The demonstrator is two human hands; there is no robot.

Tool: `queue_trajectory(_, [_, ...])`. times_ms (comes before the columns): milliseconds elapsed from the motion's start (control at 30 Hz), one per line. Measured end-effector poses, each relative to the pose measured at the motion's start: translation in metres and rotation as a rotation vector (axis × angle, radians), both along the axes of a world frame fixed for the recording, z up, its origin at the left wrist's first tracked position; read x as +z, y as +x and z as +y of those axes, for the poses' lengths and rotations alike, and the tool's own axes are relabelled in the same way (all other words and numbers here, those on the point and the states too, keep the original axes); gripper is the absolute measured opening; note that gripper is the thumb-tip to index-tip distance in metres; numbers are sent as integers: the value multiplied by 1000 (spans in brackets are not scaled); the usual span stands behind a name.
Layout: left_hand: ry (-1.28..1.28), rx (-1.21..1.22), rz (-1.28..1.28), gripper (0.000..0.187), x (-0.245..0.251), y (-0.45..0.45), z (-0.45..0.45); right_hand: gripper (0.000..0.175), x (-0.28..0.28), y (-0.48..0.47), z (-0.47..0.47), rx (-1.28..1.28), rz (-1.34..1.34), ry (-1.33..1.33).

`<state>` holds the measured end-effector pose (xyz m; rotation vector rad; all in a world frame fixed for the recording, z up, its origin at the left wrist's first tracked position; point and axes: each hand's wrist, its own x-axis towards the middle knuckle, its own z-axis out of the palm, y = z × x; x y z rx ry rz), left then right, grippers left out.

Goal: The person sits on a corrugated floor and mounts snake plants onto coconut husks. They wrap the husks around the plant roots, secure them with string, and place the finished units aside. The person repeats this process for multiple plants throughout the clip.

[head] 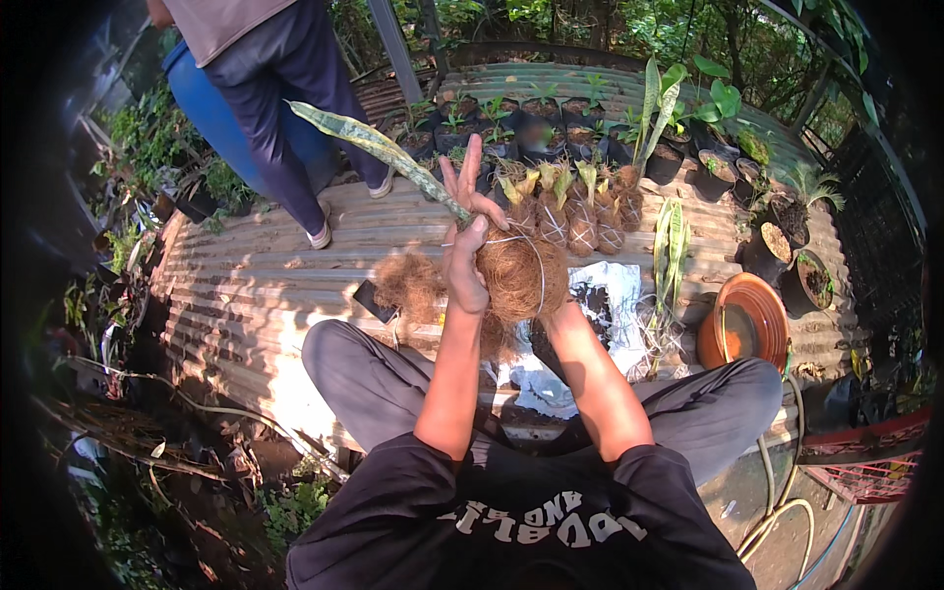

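Observation:
A ball of brown coconut fibre (516,276), bound with white string, is held up before me. A long variegated snake plant leaf (376,147) rises from it toward the upper left. My left hand (468,258) is at the leaf's base and the string, its thumb bent in and some fingers spread. My right hand (558,313) supports the ball from below, its fingers mostly hidden behind the fibre. Loose coconut fibre (409,284) lies on the left beside a dark flat object (375,301). A white sack (623,295) with dark soil is spread beneath my hands.
Several wrapped fibre bundles (582,225) stand ahead, before potted seedlings (542,110). To the right are cut snake plant leaves (670,243), white string (660,324), a brown tub (774,313) and a hose (800,442). A person (265,81) stands by a blue barrel (221,125).

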<state>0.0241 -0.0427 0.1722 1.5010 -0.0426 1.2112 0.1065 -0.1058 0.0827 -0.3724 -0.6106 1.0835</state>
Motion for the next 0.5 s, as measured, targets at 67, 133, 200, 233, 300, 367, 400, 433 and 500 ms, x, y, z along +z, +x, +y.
queue_trajectory(67, [62, 29, 99, 30, 5, -3, -4, 39, -18, -2, 5, -112, -68, -58])
queue_trajectory(133, [145, 87, 118, 30, 4, -3, -7, 40, -29, -3, 10, -118, -54, -75])
queue_trajectory(200, [103, 22, 33, 25, -1, 3, -4, 40, -36, -7, 13, -123, -39, -94])
queue_trajectory(233, [81, -13, -10, 23, -1, 6, -4, 39, -39, -10, 12, -67, 21, -114])
queue_trajectory(300, [22, -40, -4, 20, -5, 6, -4, 37, -45, -21, 5, 102, 192, -168])
queue_trajectory(367, [42, -20, 26, 22, -15, 9, 11, 33, -48, -29, 1, 232, 230, -186])
queue_trajectory(400, [1, -8, 32, 22, -16, 10, 14, 31, -48, -30, 2, 241, 155, -171])
queue_trajectory(433, [58, 52, 61, 21, -19, 11, 21, 29, -49, -30, 1, 250, 80, -157])
queue_trajectory(500, [174, 177, 120, 20, -27, 10, 36, 26, -45, -34, -5, 251, 23, -256])
